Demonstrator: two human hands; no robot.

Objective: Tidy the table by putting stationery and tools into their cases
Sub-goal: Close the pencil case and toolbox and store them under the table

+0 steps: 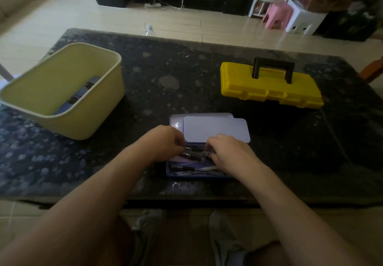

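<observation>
Black speckled stone forms the table [186, 69], which fills the middle of the frame. Two bare forearms reach in from the bottom corners and converge at lower centre. A pale yellow tub [99, 91] stands at the upper left, with a dark object [83, 91] lying on its floor. A yellow toolbox [267, 87] lies at the upper right, closed, its black handle standing up. At lower centre, near the table's front edge, the blue pencil case [172, 172] sits open. Its pale lid [176, 120] lies flat behind it, with a pale sheet [215, 129] on top.

The left hand [165, 141] hovers knuckles-up over the case's back left corner. Its fingers are curled in, and the tips pinch the end of a dark pen [195, 148] lying across the case. The right hand [230, 151] is palm-down over the right side, with fingers bent down onto the same cluster of pens. Whether it grasps anything cannot be told. More pens [192, 169] lie loose along the front of the case.
</observation>
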